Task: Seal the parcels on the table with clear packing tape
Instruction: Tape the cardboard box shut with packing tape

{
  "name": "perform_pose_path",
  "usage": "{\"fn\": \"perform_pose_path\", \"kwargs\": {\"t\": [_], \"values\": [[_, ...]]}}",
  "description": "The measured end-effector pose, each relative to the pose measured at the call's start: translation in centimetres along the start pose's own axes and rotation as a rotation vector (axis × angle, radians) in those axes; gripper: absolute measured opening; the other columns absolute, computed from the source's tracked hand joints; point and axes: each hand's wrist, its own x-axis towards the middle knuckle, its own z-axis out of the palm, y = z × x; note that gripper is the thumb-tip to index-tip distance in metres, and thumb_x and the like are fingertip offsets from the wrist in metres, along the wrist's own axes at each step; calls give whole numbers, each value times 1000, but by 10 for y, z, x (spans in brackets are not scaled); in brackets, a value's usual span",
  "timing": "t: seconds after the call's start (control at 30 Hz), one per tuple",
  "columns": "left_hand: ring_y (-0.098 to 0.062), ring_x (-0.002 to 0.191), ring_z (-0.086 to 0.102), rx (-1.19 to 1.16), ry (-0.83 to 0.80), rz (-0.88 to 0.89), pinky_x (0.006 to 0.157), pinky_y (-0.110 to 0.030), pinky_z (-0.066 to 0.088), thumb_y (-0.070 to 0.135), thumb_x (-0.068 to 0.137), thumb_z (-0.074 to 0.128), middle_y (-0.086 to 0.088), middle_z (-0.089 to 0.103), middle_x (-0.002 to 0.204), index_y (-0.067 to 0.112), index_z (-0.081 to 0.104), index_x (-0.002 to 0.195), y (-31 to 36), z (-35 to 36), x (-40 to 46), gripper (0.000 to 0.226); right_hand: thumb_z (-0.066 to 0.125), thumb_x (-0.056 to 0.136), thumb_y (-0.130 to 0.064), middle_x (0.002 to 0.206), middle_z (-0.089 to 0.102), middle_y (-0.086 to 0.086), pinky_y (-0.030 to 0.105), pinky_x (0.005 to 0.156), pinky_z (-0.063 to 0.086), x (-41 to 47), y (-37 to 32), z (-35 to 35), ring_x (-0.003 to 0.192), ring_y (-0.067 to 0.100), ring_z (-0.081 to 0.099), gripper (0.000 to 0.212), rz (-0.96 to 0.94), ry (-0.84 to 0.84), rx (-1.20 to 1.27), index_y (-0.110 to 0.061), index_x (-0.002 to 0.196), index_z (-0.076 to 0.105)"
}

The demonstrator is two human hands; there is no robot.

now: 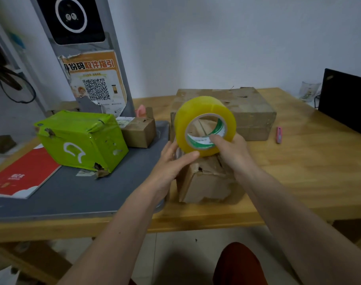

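right hand (233,153): gripping the tape roll (204,126), thumb hooked inside the core

left hand (171,163): fingers pretty straight, thumb pressed on the roll's lower edge

tape roll: held up in the air right over the torn brown parcel (208,182)

other parcels: big brown box (249,112) behind, green box (80,138) and small brown box (140,130) off to the left on a grey mat (72,194)

tabletop (309,171): wooden, pink cutter (279,135) lying on the right

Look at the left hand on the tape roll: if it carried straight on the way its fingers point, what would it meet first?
Probably the large cardboard box behind the tape roll; the left hand points up and away across the table, though depth is hard to judge.
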Motion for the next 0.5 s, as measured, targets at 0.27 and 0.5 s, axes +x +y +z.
{"fn": "perform_pose_path", "kwargs": {"t": [0.27,0.5], "values": [[-7,120,61,108,-97,-59,98,-26,50,40,63,92,13,65,130,29,52,138,-24,-16,-5,85,53,85,-64,137,46,1,49,102,25,-3,0,22,133,27,28,64,-75,-97,-627,-23,134,50],[0,114,60,217,-88,-38,98,-22,50,31,71,89,14,62,129,34,54,130,-14,-17,-1,68,59,74,-58,103,66,0,52,104,36,1,4,13,116,28,52,43,-28,-72,-348,-21,93,69]]}}
